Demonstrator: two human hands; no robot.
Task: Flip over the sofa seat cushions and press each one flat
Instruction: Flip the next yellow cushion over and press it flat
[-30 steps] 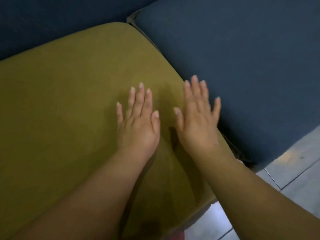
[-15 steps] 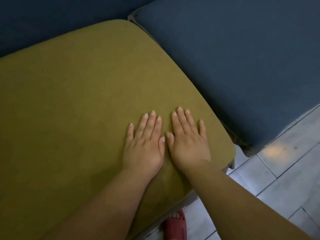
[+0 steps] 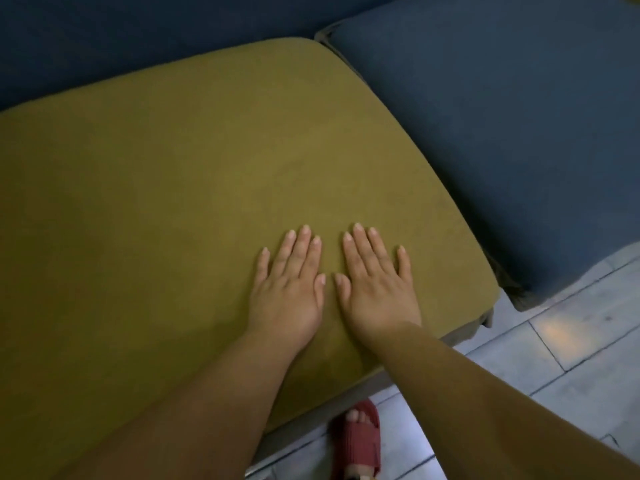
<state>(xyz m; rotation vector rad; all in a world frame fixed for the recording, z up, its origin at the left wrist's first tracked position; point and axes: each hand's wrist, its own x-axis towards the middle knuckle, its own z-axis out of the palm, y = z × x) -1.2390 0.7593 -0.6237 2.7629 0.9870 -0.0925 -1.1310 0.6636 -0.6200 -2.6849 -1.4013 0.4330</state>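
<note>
Now left hand (image 3: 287, 289) and right hand (image 3: 377, 289) flat, fingers straight, gripping nothing, side by side on olive cushion (image 3: 156, 220), lower centre of frame

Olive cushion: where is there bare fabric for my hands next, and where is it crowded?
Bare on the olive cushion: its whole left part and the far strip along the blue backrest; also a narrow band between the right hand and the blue cushion. Crowded: the near right corner, where the left hand lies flat beside it.

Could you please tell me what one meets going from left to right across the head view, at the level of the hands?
Olive cushion → left hand → right hand → blue cushion → tiled floor.
</note>
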